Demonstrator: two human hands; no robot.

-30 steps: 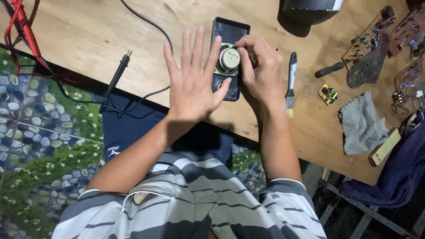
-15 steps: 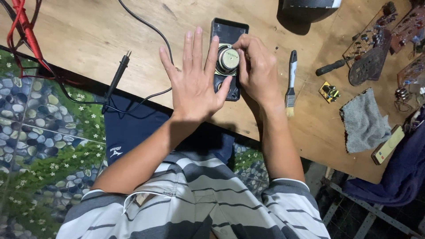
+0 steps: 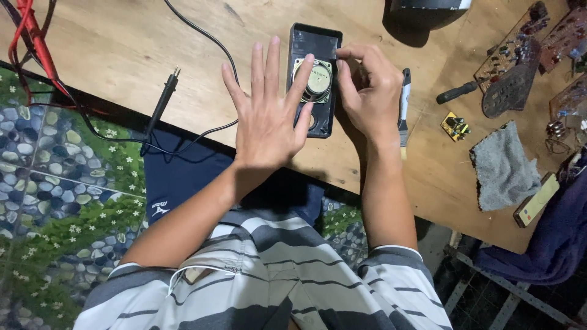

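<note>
Left hand (image 3: 269, 119) lies flat, fingers (image 3: 273, 64) spread and released, grasping nothing; its index finger and thumb rest against the left edge of a small round speaker (image 3: 317, 80) and the black case (image 3: 315, 44) under it. Right hand (image 3: 367, 95) is curled, thumb and fingertips (image 3: 342, 54) pinching at the speaker's upper right rim; whether they actually grip the rim or only press on it cannot be told. The speaker sits inside the open black case, between the two hands, on the wooden table (image 3: 122, 55). Just right of the right hand lies a small brush (image 3: 404, 104) with a pale handle. Left of the left hand, a black probe (image 3: 164, 101) with its black cable (image 3: 208, 43). Well off to the right: a small yellow component (image 3: 455, 126), a grey cloth (image 3: 502, 168), a screwdriver (image 3: 457, 92), circuit boards (image 3: 520, 43). Far left corner, red leads (image 3: 33, 36).
</note>
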